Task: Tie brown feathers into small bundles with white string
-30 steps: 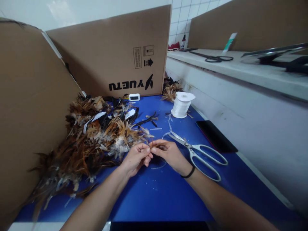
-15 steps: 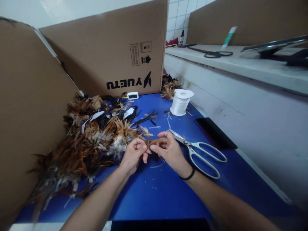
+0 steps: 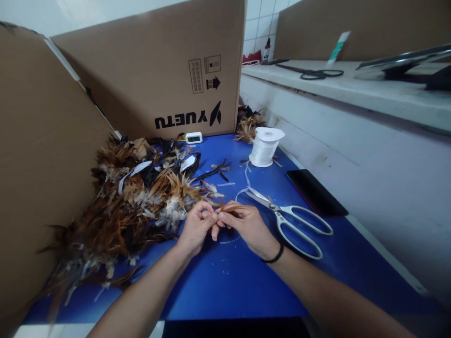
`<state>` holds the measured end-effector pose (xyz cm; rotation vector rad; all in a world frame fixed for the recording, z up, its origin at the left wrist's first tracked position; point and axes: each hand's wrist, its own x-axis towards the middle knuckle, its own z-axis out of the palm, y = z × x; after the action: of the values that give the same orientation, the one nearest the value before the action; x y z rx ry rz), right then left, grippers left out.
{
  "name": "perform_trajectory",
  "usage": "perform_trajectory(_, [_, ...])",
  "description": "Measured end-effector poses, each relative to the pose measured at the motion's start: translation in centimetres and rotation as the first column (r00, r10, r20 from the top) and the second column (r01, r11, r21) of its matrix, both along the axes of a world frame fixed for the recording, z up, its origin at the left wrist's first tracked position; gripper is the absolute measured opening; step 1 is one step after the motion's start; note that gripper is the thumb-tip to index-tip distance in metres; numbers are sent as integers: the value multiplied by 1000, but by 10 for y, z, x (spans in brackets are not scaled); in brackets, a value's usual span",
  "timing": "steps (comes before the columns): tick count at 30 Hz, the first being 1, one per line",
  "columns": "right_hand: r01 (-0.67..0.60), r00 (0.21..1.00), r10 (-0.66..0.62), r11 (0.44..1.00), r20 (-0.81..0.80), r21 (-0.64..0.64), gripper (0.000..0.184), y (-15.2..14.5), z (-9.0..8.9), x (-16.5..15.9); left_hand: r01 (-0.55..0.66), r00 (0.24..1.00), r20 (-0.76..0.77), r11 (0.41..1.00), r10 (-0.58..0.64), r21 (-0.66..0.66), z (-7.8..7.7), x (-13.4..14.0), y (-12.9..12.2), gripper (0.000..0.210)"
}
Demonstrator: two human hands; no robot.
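Observation:
My left hand [image 3: 199,226] and my right hand [image 3: 245,224] meet fingertip to fingertip over the blue table [image 3: 218,291]. Brown feathers [image 3: 230,207] are pinched between them, their tips showing above my right fingers; the lower ends are hidden. To the left lies a large heap of brown, black and grey feathers [image 3: 112,230]. Just right of my right hand rest scissors [image 3: 282,211] with pale handles, blades partly apart. Behind them stands a spool of white ribbon [image 3: 266,149], and a thin strand trails from it towards my hands.
A tall cardboard box [image 3: 141,80] walls off the back, another cardboard panel [image 3: 45,141] the left. A small white digital display [image 3: 193,137] sits by the box. A black phone [image 3: 316,192] lies at the right edge. Dark scissors [image 3: 320,74] and a glue stick [image 3: 338,48] are on the ledge.
My right hand has closed in on the left, and its fingers have folded over the feathers. A loop of the strand now shows by the scissor tips. The view has shifted slightly.

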<state>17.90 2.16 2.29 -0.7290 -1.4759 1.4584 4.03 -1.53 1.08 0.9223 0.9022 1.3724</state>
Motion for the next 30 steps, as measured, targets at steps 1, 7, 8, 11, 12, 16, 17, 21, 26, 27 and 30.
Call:
perform_trajectory(1, [-8,1000,8,1000,-11,-3,17,0,0,0,3,1000,0,1000,-3,-10,1,1,0,31])
perform_trajectory(7, [-44,991,7,961,-135,-272,21,3,0,1,63,998,-10,998,-63,-17,3,-1,0,28])
perform_trajectory(8, [-48,988,-1,949,-155,-311,21,4,0,1,68,997,-30,998,-68,-2,3,-2,0,29])
perform_trajectory(11, [-64,981,-13,920,-193,-386,23,5,-1,2,70,991,-117,996,-62,61,0,-6,2,30])
perform_trajectory(12, [-77,979,-6,914,-203,-399,24,5,-2,2,69,987,-148,994,-56,80,-1,-7,2,29])
perform_trajectory(16, [-144,968,41,898,-247,-417,26,4,-4,2,63,972,-232,993,-38,103,-4,-7,3,21])
perform_trajectory(17, [-154,966,48,895,-254,-419,26,4,-4,1,56,971,-239,993,-30,102,-4,-6,3,20])
perform_trajectory(21, [-179,965,74,889,-253,-422,27,1,-5,0,27,964,-267,995,-1,93,-3,-5,2,19])
perform_trajectory(26, [-157,971,65,898,-228,-412,27,1,-6,-1,9,961,-275,998,9,64,-1,-5,1,22])
perform_trajectory(27, [-145,974,57,903,-221,-404,26,1,-6,-1,11,963,-270,998,5,57,0,-5,1,23])
perform_trajectory(30, [-100,980,32,932,-196,-349,23,3,-5,0,46,972,-231,999,-41,16,2,-4,0,27])
